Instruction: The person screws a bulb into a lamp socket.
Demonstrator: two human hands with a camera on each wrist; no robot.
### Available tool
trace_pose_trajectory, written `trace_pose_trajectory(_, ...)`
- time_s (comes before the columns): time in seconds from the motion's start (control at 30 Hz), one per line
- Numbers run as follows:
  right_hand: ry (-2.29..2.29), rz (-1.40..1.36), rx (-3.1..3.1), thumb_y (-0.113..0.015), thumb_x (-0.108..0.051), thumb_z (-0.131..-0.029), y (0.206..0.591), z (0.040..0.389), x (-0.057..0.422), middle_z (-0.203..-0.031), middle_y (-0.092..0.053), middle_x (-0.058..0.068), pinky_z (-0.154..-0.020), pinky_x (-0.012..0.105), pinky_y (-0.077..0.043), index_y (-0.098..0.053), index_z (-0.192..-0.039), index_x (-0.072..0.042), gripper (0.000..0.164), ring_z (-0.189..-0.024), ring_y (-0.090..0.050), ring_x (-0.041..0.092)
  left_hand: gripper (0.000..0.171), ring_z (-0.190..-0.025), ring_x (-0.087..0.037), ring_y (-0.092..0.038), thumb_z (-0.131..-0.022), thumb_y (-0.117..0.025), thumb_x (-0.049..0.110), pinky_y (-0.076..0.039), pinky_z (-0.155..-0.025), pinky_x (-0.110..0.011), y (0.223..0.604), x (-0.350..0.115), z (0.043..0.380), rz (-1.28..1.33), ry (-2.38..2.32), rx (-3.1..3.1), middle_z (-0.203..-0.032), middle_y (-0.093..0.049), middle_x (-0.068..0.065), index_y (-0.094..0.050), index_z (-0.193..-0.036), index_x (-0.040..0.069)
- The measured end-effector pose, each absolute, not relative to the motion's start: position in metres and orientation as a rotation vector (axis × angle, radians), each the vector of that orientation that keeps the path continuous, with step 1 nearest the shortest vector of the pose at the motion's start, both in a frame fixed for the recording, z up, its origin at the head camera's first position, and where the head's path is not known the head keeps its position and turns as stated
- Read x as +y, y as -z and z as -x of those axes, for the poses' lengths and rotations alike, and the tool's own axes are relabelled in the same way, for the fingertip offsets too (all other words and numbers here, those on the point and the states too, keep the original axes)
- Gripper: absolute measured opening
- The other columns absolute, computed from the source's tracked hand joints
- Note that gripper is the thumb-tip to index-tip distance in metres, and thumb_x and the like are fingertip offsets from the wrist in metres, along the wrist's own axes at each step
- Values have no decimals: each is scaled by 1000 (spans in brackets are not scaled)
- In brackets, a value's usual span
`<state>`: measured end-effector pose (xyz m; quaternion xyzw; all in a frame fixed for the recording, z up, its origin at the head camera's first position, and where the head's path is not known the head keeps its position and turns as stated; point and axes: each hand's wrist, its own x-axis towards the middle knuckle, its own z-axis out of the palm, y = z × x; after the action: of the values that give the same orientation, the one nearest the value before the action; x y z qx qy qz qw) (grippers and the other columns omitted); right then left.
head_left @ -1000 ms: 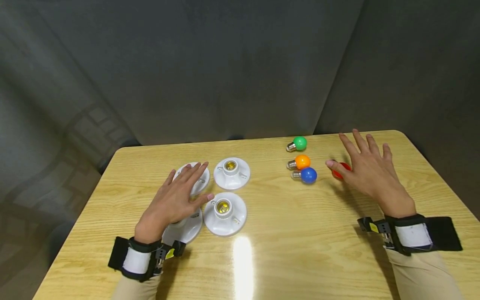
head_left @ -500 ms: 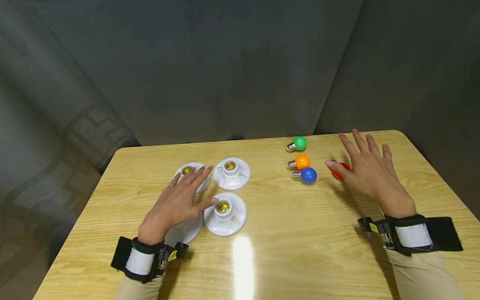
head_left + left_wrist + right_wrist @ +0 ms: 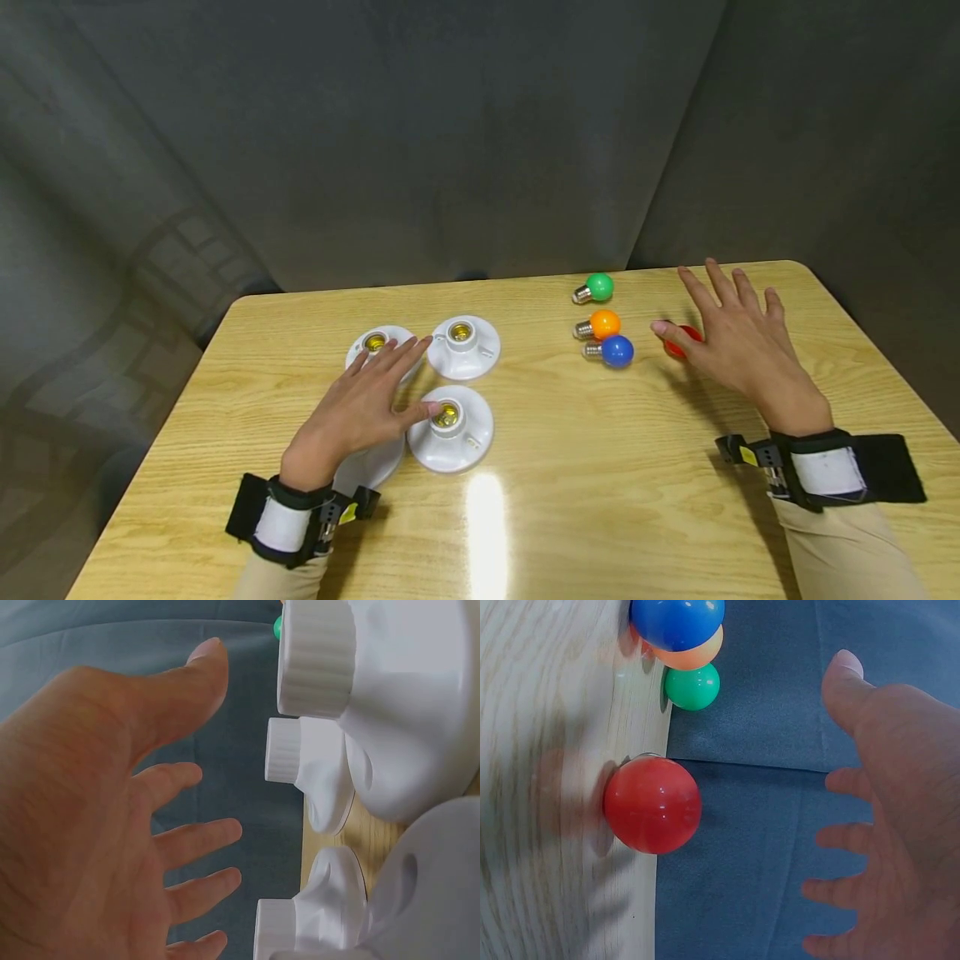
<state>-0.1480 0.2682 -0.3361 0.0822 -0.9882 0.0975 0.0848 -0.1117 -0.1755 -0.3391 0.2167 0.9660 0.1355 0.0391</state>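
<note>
My left hand (image 3: pixel 356 417) hovers with spread fingers above a cluster of several white lamp holders (image 3: pixel 476 442) with brass-coloured sockets. It hides much of the near-left holder (image 3: pixel 375 467); the left wrist view shows a gap between the hand and the holders (image 3: pixel 315 660). My right hand (image 3: pixel 738 350) is held, fingers spread, over a red bulb (image 3: pixel 652 804), apart from it and partly covering it in the head view. Left of that hand lie a blue bulb (image 3: pixel 618 351), an orange bulb (image 3: pixel 606 323) and a green bulb (image 3: pixel 600 286), their screw bases pointing left.
Everything lies on a light wooden table (image 3: pixel 570 500), whose far edge meets a dark grey cloth (image 3: pixel 465 150). Blue and orange bulbs lie close together; the green one is near the far edge. Black straps with small cameras (image 3: pixel 817 467) sit on both wrists.
My left hand has shifted slightly to the right above the lamp holders, uncovering more of the far-left socket. The right hand and the bulbs have stayed in place.
</note>
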Motion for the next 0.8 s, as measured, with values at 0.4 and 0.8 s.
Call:
trace_pose_trajectory(0.4,-293,-245,-2950,-46,-58,-94,336,148,268,-156,-12,34,-103,84,-5,-19,-154,-7,83,-136,-9,58,84,-142,-35,-24,-86,-55,65,-17,-116,-64,339,-172,110,-702,-458,2941,-156,-35,-10,-22,-154,27)
trace_pose_trajectory(0.8,-284,-254,-2948,-47,-57,-94,337,149,269,-156,-12,34,-103,83,-5,-18,-154,-8,83,-136,-9,58,90,-143,-32,-22,-82,-56,69,-15,-117,-62,338,-168,108,-708,-476,2898,-159,-30,-5,-22,-155,27)
